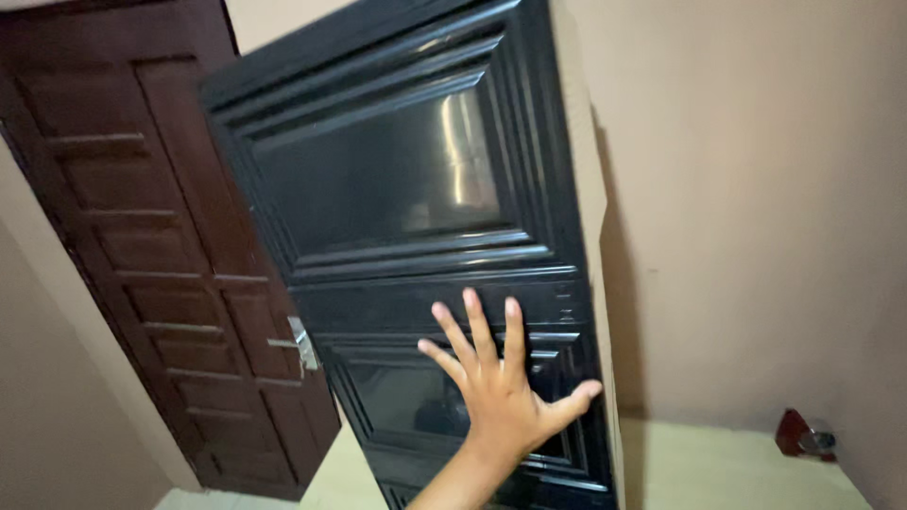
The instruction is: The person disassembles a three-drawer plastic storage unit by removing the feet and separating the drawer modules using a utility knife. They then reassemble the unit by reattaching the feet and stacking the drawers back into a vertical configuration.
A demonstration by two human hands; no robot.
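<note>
The door [416,236] in the middle is glossy black all over, moulded into a pattern of stepped rectangular frames around flat panels, and pale streaks of light shine on its upper panel. Its right edge is a light beige strip. To the left, the second door [161,264] is dark reddish brown wood, patterned with raised rectangular panels set in rows, and its handle [302,345] is silver metal. The walls [756,189] on the right and far left are a plain pinkish beige with no pattern. The floor [718,472] is pale cream. Near the right wall lies a small dark red thing [801,436] with a silvery part.
</note>
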